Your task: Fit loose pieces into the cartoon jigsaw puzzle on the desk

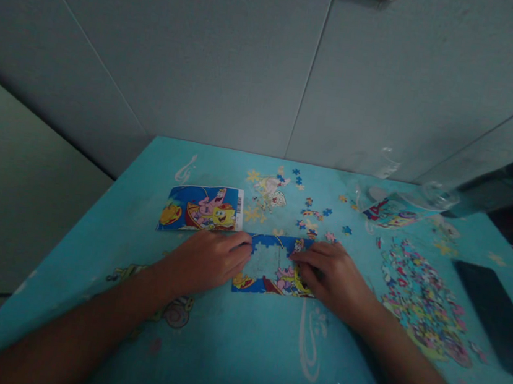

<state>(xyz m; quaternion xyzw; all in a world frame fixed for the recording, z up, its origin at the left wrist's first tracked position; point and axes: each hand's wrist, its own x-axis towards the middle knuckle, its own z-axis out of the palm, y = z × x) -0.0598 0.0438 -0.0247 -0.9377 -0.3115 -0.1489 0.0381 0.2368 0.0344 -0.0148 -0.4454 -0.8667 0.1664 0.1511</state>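
A partly assembled jigsaw puzzle [270,268] with a blue border lies mid-table on the turquoise cartoon-print table [237,351]. My left hand [208,261] rests at the puzzle's left edge, fingers curled with the fingertips pressing on the border. At the puzzle's right side lies my right hand [334,276], fingers bent and pressing on the pieces at the top right edge. A printed reference picture [203,208] of the cartoon lies just beyond my left hand.
A heap of loose puzzle pieces [421,296] spreads at the right. Several scattered pieces [314,214] lie beyond the puzzle. A clear plastic bag [394,212] sits at the back right. A black phone [496,315] lies at the right edge. Grey wall panels stand behind.
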